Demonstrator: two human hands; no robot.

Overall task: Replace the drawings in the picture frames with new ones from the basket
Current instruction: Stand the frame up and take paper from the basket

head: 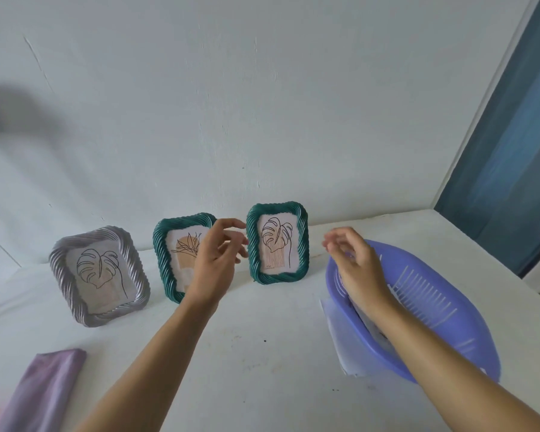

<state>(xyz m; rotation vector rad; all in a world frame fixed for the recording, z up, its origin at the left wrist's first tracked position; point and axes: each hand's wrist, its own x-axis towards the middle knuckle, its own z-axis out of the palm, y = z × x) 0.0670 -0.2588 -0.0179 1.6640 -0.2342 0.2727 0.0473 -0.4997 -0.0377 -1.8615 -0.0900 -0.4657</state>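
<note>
Left hand (217,260), fingers loosely spread and empty, hovers before the middle green frame (162,257). Right hand (354,266), loosely curled and empty, hangs over the purple basket (434,307). A silver frame (99,275) and a second green frame (276,243) stand on the white surface (262,353).

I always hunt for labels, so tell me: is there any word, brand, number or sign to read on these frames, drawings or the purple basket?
None can be read.
drawing in the right green frame: a tiny line of writing at its lower left, too small to read.
grey frame, middle green frame, purple basket: no writing shows.
</note>
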